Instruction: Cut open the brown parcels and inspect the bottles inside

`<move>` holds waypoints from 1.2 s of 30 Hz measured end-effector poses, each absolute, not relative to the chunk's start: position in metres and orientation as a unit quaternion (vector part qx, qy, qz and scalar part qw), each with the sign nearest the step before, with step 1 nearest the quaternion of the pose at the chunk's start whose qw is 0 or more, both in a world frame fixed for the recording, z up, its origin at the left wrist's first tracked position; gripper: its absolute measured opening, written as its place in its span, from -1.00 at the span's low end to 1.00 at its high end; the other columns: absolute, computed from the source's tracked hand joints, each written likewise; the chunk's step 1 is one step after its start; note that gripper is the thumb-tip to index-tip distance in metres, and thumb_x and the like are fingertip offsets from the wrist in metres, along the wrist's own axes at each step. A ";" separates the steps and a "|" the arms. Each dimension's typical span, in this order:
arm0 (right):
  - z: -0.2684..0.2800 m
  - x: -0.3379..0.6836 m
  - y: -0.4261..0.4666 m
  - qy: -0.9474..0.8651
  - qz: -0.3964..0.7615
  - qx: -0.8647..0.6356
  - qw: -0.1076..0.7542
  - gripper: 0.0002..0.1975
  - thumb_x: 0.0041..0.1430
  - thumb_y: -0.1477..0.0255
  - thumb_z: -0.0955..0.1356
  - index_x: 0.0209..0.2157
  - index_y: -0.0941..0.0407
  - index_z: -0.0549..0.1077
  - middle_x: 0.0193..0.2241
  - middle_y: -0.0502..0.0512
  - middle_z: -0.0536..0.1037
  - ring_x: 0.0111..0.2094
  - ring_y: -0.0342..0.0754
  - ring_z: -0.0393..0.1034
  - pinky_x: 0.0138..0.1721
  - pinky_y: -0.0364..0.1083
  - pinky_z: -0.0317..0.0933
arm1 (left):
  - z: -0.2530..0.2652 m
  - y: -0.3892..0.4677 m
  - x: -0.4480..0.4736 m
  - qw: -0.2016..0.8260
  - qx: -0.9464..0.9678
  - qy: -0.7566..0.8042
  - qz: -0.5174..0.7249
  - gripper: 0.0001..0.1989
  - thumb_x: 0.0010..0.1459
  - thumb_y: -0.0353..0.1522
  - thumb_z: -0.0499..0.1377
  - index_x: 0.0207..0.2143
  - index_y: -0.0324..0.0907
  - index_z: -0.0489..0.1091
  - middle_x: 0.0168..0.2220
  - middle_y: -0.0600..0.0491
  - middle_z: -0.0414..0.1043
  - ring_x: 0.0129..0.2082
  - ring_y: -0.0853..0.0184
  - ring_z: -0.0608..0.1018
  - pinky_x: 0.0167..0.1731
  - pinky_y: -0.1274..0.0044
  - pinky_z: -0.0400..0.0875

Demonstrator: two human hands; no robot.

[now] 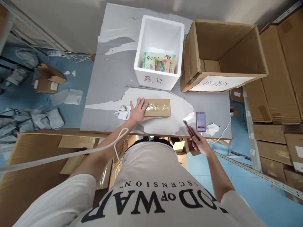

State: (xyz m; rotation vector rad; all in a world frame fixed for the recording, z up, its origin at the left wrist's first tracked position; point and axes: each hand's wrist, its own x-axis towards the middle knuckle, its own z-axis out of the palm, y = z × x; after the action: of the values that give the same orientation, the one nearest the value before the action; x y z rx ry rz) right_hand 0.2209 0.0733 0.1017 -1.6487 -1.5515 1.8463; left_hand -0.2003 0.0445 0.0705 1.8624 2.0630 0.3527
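A taped brown cardboard box (159, 107) lies flat on the grey table in front of me. My left hand (139, 112) rests against its left end with the fingers spread, the thumb along the near side. A red and black utility knife (190, 130) is in my right hand (200, 142), its fingers wrapped round the handle near the table's front edge. The knife's tip points up and left, apart from the box. A white paper scrap (188, 116) lies close to the tip. Crumpled paper (123, 112) sits left of my left hand.
Behind the box stand a white foam bin (159, 79) holding colourful printed packets and a large open carton (193, 60). A phone (200, 122) lies at the right. A white cable (71, 155) crosses my left arm. Stacked cartons (272, 134) fill the right side.
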 end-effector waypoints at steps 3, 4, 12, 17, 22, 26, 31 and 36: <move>0.093 0.214 0.110 -0.574 0.538 -0.604 0.127 -0.22 0.16 0.24 0.28 0.38 -0.11 -0.06 -0.29 0.05 0.50 -0.57 -0.13 0.32 -0.54 -0.06 0.32 | 0.072 0.027 -0.193 0.153 0.649 0.730 0.153 -0.18 0.13 0.03 0.14 0.34 -0.17 0.06 0.37 -0.25 -0.04 0.38 -0.10 -0.02 0.25 -0.04 -0.50; 0.085 0.204 0.119 -0.600 0.501 -0.612 0.118 -0.23 0.17 0.29 0.27 0.38 -0.10 -0.07 -0.26 0.08 0.48 -0.53 -0.10 0.34 -0.47 -0.05 0.34 | 0.071 0.021 -0.190 0.150 0.638 0.738 0.159 -0.22 0.16 -0.02 0.13 0.34 -0.16 0.06 0.37 -0.25 -0.03 0.38 -0.08 0.00 0.27 -0.03 -0.46; 0.000 0.118 0.108 -0.704 0.173 -0.674 -0.142 -0.25 0.20 0.57 0.16 0.39 -0.04 -0.13 0.07 0.30 0.24 0.01 0.17 0.29 0.01 0.08 0.20 | 0.045 -0.003 -0.193 0.152 0.606 0.763 0.166 -0.46 0.30 -0.34 -0.01 0.32 -0.21 0.07 0.37 -0.24 -0.04 0.38 0.06 0.05 0.24 0.13 0.10; -0.018 0.119 0.094 -0.709 0.139 -0.667 -0.185 -0.19 0.15 0.64 0.16 0.39 -0.02 -0.17 0.07 0.34 0.20 0.05 0.19 0.25 -0.01 0.08 0.21 | 0.039 -0.001 -0.199 0.135 0.625 0.753 0.156 -0.49 0.31 -0.34 -0.02 0.29 -0.24 0.11 0.36 -0.28 -0.02 0.39 0.04 0.01 0.24 0.11 0.10; -0.010 0.123 0.095 -0.737 0.133 -0.648 -0.138 -0.27 0.18 0.54 0.20 0.37 0.03 -0.04 0.19 0.39 0.12 0.18 0.28 0.11 0.07 0.18 0.14 | 0.049 -0.001 -0.194 0.088 0.649 0.746 0.118 -0.51 0.32 -0.38 -0.04 0.28 -0.20 0.14 0.35 -0.22 0.03 0.40 0.06 -0.02 0.28 0.03 -0.07; 0.024 0.099 0.129 -0.792 0.145 -0.592 0.036 -0.40 0.31 0.36 0.09 0.35 0.14 -0.01 0.25 0.42 0.09 0.26 0.26 0.01 0.14 0.23 0.07 | 0.050 0.004 -0.182 0.095 0.714 0.685 0.112 -0.51 0.32 -0.42 -0.07 0.29 -0.22 0.14 0.34 -0.18 0.07 0.39 0.14 0.03 0.31 0.14 -0.02; 0.076 0.025 0.186 -0.930 0.157 -0.326 0.059 -0.35 0.30 0.19 0.20 0.32 0.18 0.06 0.27 0.38 0.16 0.28 0.20 0.01 0.21 0.15 0.00 | 0.038 0.006 -0.172 0.115 0.741 0.651 0.122 -0.50 0.28 -0.53 -0.09 0.25 -0.29 0.20 0.28 -0.17 0.20 0.35 0.18 0.14 0.29 0.23 0.11; 0.096 -0.018 0.204 -0.978 0.097 -0.145 -0.116 -0.45 0.33 0.30 0.18 0.28 0.21 0.14 0.22 0.38 0.24 0.15 0.20 0.19 0.13 0.12 0.05 | 0.027 0.001 -0.175 0.134 0.747 0.634 0.152 -0.41 0.14 -0.67 -0.09 0.22 -0.29 0.25 0.21 -0.17 0.31 0.31 0.18 0.23 0.24 0.20 0.22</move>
State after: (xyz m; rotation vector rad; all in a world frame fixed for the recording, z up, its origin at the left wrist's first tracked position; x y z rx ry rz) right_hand -0.0178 0.2040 0.0964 -0.4934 -3.3226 0.3290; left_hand -0.1754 0.0010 0.0266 2.1645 1.8364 0.4407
